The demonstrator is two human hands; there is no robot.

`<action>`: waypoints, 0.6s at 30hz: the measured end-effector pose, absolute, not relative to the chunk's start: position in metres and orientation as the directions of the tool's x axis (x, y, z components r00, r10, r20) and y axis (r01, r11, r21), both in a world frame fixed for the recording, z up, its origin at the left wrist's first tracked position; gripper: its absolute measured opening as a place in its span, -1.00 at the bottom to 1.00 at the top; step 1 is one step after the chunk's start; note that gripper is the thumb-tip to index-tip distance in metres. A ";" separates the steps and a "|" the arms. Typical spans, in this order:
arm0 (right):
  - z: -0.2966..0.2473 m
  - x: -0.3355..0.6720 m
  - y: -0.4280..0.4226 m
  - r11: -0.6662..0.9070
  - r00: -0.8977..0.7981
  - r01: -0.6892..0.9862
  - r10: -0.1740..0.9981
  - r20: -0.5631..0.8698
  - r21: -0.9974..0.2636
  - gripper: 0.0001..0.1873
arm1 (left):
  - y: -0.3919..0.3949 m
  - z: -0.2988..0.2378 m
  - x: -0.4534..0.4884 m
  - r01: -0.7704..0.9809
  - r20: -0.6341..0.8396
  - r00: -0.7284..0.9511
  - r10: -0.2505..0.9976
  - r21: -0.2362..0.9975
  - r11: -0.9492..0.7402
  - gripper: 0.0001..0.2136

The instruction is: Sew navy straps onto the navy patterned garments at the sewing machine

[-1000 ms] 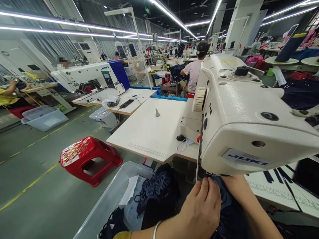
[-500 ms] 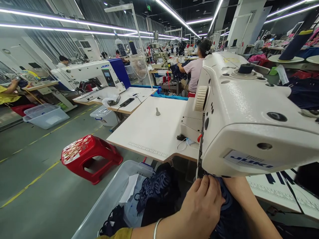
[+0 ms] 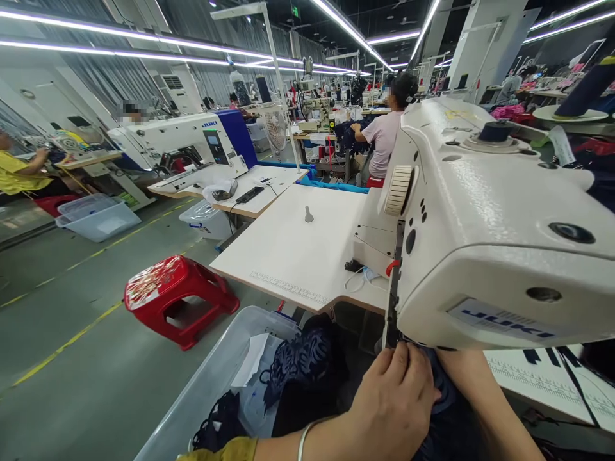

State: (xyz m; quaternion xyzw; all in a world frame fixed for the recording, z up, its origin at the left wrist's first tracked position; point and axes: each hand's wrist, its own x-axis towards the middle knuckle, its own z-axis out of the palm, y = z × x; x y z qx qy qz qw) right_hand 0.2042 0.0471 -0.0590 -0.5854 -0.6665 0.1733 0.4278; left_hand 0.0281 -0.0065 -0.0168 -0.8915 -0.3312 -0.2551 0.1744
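Beneath the head of a white sewing machine, my left hand pinches the edge of a dark navy garment, its fingertips close to the needle area. My right hand reaches in under the machine head from the right, by the same cloth; its fingers are hidden behind the machine. The garment hangs down between my forearms. At the lower left, a clear plastic bin holds several dark lacy garments and a white slip of paper.
A white work table with a printed ruler edge adjoins the machine. On the floor stands a red stool. Another sewing machine is at the left. A co-worker in a pink shirt sits ahead. Dark strips lie at right.
The camera view has shifted slightly, so the machine and tables sit a little farther right. My left hand keeps its pinch on the garment near the needle area, almost unmoved.
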 end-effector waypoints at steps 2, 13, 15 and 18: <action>-0.058 0.203 0.048 0.243 0.053 0.620 0.936 0.349 -0.746 -0.79 | -0.007 -0.020 0.029 0.704 0.582 0.622 0.523 -0.125 -0.699 -0.68; -0.018 0.188 0.044 0.189 0.081 0.501 0.962 0.263 -0.845 -0.62 | 0.004 -0.041 0.022 0.658 0.765 0.449 0.463 0.067 -0.750 -0.65; -0.012 0.186 0.043 0.190 0.076 0.461 0.965 0.252 -0.867 -0.60 | 0.004 -0.052 0.015 0.622 0.742 0.294 0.602 0.330 -0.710 -0.59; -0.007 0.188 0.043 0.163 0.058 0.370 0.978 0.198 -0.915 -0.58 | 0.008 -0.063 -0.007 0.466 0.423 0.212 0.881 0.748 -0.472 -0.50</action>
